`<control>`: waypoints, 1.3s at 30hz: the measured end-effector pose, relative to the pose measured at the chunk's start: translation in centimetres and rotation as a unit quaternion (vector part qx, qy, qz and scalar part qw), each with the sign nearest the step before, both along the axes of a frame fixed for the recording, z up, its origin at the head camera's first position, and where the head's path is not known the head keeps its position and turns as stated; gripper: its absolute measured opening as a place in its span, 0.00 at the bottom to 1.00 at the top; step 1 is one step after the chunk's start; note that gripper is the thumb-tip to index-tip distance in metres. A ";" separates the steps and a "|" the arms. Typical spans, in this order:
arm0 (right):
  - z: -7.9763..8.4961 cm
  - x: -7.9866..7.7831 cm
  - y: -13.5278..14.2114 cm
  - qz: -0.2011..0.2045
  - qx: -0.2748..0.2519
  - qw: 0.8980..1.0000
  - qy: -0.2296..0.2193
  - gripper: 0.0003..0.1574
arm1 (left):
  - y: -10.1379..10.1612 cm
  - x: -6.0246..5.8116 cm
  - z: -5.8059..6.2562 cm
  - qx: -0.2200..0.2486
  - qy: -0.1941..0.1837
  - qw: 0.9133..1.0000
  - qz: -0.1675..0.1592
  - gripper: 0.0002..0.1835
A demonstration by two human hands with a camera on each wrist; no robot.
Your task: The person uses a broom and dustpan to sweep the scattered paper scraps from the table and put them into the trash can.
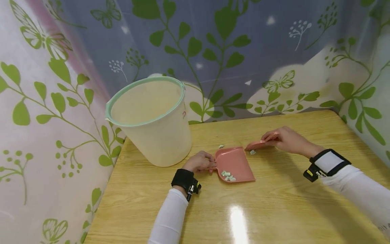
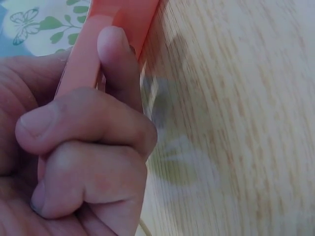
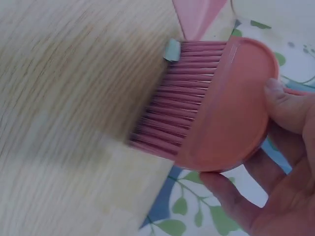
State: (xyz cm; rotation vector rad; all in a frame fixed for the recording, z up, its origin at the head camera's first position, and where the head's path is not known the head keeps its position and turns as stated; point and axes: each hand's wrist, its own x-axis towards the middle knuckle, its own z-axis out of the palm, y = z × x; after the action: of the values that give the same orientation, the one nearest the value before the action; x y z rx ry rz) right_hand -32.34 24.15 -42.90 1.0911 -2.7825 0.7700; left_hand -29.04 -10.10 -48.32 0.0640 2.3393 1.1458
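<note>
My left hand [image 1: 199, 162] grips the handle of a pink dustpan [image 1: 234, 164], its fingers curled round it in the left wrist view. The pan lies on the wooden table with several pale green scraps [image 1: 228, 176] inside, near its front left corner. In my right hand [image 1: 289, 139] is a small pink brush [image 3: 221, 103], pinched between thumb and fingers at its rounded back. Its bristles [image 3: 179, 98] point down to the table by the pan's right edge. One loose scrap [image 3: 172, 50] sits at the bristle tips. Another scrap [image 1: 221, 146] lies just behind the pan.
A tall cream bucket [image 1: 158, 135] with a green rim stands at the back left of the table [image 1: 274, 203], close to my left hand. Leaf-patterned curtains [image 1: 207, 51] hang along the back and sides. A bright light reflection shows on the tabletop in front.
</note>
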 end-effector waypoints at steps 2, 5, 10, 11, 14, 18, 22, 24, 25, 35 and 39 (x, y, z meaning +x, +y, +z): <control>0.3 0.5 0.1 -0.021 0.007 0.999 0.023 0.10 | 0.0 -0.1 0.1 0.002 0.000 1.000 -0.002 0.07; 0.2 1.0 0.1 -0.055 0.015 0.996 0.069 0.13 | -0.1 0.0 0.1 0.008 0.000 1.000 -0.006 0.07; -1.1 1.7 -0.7 -0.101 0.005 0.992 0.072 0.17 | -0.1 0.0 0.2 0.010 0.003 1.000 -0.016 0.07; -1.3 1.8 -1.1 -0.101 -0.007 0.993 0.059 0.21 | -0.1 0.1 0.2 0.011 0.003 1.000 -0.016 0.07; -1.7 2.4 -2.3 -0.089 -0.046 0.995 0.030 0.23 | -0.2 0.1 0.2 0.010 0.004 1.000 -0.014 0.06; -1.8 3.5 -4.2 -0.060 -0.095 0.994 -0.015 0.22 | -0.2 0.0 0.1 0.008 -0.002 1.000 -0.010 0.06; -1.5 4.7 -6.2 -0.043 -0.124 0.990 -0.043 0.20 | -0.1 0.0 0.2 0.019 -0.007 1.000 -0.008 0.06; -1.3 5.3 -7.2 -0.029 -0.129 0.990 -0.046 0.16 | -0.1 0.1 0.2 0.025 -0.008 1.000 -0.007 0.06; -1.2 5.5 -7.7 -0.021 -0.127 0.991 -0.047 0.15 | -0.1 0.1 0.2 0.027 -0.008 1.000 -0.004 0.06; 1.0 3.9 -8.8 0.054 -0.182 0.976 -0.108 0.14 | -0.5 2.0 0.1 0.032 -0.011 0.999 0.001 0.05; 1.0 1.3 -9.4 0.080 -0.149 0.985 -0.018 0.06 | -0.2 2.6 0.0 0.039 -0.007 0.999 0.011 0.05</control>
State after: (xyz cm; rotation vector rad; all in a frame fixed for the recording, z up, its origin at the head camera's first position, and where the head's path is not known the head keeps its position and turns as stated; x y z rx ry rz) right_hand -31.05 14.79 -41.92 1.2599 -2.5157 1.1879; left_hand -26.47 -10.30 -48.32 0.0582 2.2880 1.2435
